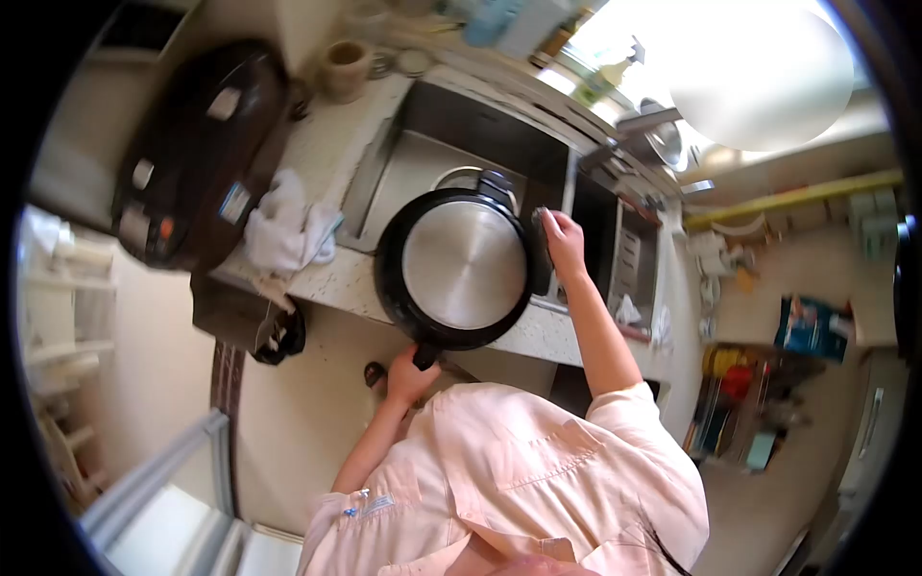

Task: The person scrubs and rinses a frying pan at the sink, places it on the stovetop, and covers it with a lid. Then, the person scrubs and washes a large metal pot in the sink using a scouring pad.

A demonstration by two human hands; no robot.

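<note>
A black pan (389,278) with a round, shiny metal base is tilted over the front edge of the sink, its base seemingly facing me. My left hand (411,379) is closed around its long handle near my body. A short loop handle (496,184) sticks out on the far side, over the sink (399,182). My right hand (562,240) is closed beside the pan's right rim, on something small and dark that I cannot make out. Behind the pan, a round metal rim shows in the basin, mostly hidden.
On the left counter stand a dark brown appliance (206,154) and a crumpled white cloth (288,226). A faucet (634,125) reaches in from the right back, near a spray bottle (607,77). An open bin (235,317) hangs below the counter. Shelves with packages stand right.
</note>
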